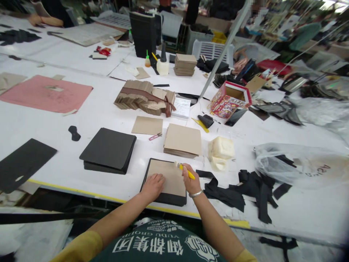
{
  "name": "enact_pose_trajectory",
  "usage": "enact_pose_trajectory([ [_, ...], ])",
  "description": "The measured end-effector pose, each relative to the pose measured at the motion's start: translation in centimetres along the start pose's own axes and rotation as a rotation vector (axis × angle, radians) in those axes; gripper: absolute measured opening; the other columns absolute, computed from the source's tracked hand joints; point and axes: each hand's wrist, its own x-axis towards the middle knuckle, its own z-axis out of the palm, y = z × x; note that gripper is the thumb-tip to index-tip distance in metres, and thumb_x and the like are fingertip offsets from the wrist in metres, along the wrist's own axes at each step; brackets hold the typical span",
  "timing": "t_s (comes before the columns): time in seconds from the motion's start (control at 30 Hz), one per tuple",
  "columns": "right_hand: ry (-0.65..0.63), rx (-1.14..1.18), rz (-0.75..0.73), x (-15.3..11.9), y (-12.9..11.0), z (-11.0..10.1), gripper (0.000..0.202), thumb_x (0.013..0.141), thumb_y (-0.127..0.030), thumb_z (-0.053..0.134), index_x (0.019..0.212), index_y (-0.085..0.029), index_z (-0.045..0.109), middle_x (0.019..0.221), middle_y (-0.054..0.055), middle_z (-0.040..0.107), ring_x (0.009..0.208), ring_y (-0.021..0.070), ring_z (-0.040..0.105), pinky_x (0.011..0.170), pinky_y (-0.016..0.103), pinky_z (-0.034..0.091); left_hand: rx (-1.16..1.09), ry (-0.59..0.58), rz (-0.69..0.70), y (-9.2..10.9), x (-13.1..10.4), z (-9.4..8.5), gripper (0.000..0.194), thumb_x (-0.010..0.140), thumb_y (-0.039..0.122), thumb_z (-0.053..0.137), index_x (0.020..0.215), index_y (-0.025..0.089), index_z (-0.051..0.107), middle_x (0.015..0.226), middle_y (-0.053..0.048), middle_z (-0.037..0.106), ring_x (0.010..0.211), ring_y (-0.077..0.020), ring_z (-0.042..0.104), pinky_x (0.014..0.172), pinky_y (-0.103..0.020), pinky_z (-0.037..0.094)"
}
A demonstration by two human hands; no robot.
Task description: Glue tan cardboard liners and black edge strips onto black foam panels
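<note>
The left hand lies flat, fingers spread, on the tan card, while the right hand pinches a yellow-handled brush angled over the card's right edge.

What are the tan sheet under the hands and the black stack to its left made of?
The tan sheet looks like thin cardboard or stiff paper: matte, flat, crisp-edged. It lies on a black panel, under the left hand. The black stack seems to be similar board or faux leather, matte with rounded corners; I can't tell which.
</note>
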Motion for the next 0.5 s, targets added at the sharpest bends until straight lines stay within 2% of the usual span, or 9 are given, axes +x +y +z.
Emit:
enact_pose_trajectory([
  [0.07,-0.100,0.242,0.094,0.8,-1.6,2.0,0.043,0.089,-0.044,0.022,0.096,-0.017,0.053,0.067,0.002,0.057,0.051,0.0103,0.054,0.052,0.021,0.044,0.014,-0.047,-0.024,0.8,0.1,0.6,0.034,0.077,0.024,0.049,0.110,0.021,0.050,0.121,-0.009,0.045,0.108,-0.0251,0.039,0.087,-0.040,0.033],
  [0.13,-0.170,0.381,0.174,1.7,-2.9,4.3,0.038,0.087,-0.043,0.027,0.088,-0.016,0.054,0.062,0.001,0.055,0.045,0.0092,0.051,0.046,0.020,0.043,0.030,-0.067,-0.037,0.9,0.2,0.9,0.032,0.076,0.024,0.050,0.108,0.021,0.052,0.120,-0.010,0.046,0.107,-0.0258,0.040,0.085,-0.041,0.034],
  [0.27,-0.174,0.447,0.238,3.1,-4.2,7.6,0.031,0.086,-0.039,0.032,0.080,-0.018,0.053,0.064,0.003,0.056,0.045,0.0091,0.052,0.044,0.019,0.043,0.045,-0.077,-0.027,0.7,0.2,0.9,0.031,0.077,0.025,0.050,0.108,0.020,0.051,0.116,-0.011,0.048,0.105,-0.0262,0.041,0.081,-0.040,0.035],
  [0.37,-0.156,0.444,0.298,3.5,-3.5,7.6,0.030,0.086,-0.040,0.033,0.081,-0.018,0.053,0.063,0.003,0.056,0.045,0.0096,0.052,0.043,0.020,0.043,0.052,-0.076,-0.033,0.9,0.3,0.8,0.034,0.075,0.024,0.052,0.109,0.022,0.050,0.119,-0.009,0.047,0.106,-0.0260,0.040,0.081,-0.040,0.035],
  [0.5,-0.087,0.409,0.336,3.1,-0.2,4.5,0.028,0.083,-0.040,0.039,0.079,-0.017,0.055,0.058,0.001,0.054,0.044,0.0099,0.052,0.042,0.020,0.042,0.068,-0.076,-0.049,1.2,0.3,1.1,0.034,0.075,0.022,0.051,0.109,0.024,0.051,0.122,-0.007,0.046,0.107,-0.0256,0.040,0.080,-0.039,0.036],
])
